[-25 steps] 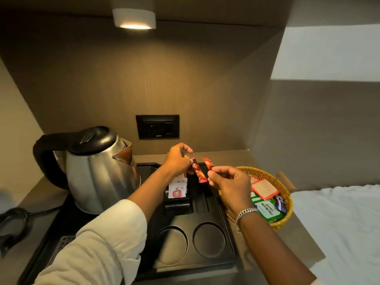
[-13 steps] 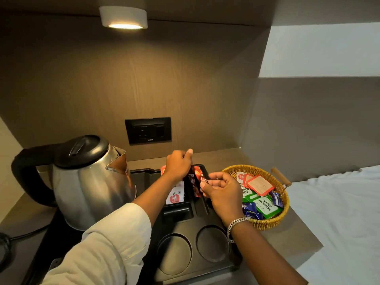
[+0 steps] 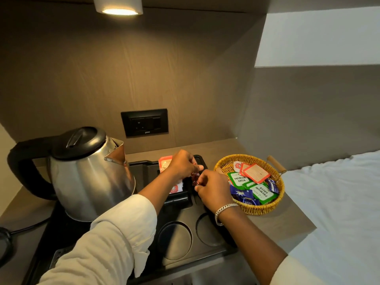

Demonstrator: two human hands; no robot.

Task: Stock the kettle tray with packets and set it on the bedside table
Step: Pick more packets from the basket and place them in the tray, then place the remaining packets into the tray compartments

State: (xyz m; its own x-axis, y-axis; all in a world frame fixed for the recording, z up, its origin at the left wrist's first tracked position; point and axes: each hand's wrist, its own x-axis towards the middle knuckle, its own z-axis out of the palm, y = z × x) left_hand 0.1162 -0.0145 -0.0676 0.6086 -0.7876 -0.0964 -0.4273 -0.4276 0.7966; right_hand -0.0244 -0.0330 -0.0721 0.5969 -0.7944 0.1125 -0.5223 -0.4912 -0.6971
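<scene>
left hand point(image 3: 183, 164) and right hand point(image 3: 213, 189) together over black tray point(image 3: 205, 246), seemingly pinching red packet point(image 3: 195, 178) between them

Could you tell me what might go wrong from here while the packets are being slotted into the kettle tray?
1. Both hands, left hand and right hand, pinch the small red sachets over a narrow slot; one could slip and land outside its compartment.
2. The right forearm passes close beside the wicker basket, so a careless pull back might nudge it.
3. The kettle stands on the black tray; carrying the tray could tip it.
</scene>
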